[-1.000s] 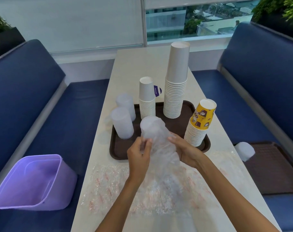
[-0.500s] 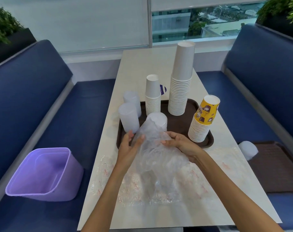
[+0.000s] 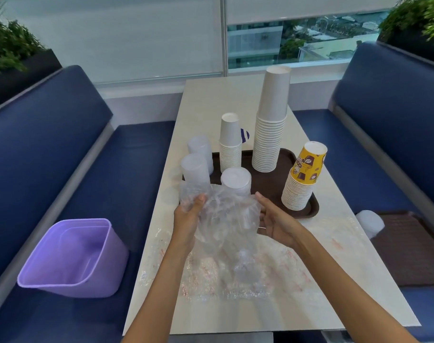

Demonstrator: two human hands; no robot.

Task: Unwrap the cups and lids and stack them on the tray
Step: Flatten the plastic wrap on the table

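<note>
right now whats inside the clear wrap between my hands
A stack of translucent lids pokes out of the clear wrap. Its lower part is hidden by the crumpled plastic, which the left hand grips; the right hand touches its side.

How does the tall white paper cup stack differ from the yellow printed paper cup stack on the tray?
The tall stack of plain white paper cups is higher than the stack topped by a yellow printed paper cup. The white stack stands near upright at the far side of the brown tray; the yellow-topped stack leans at its right edge. Both are nested upside down on that tray.
</note>
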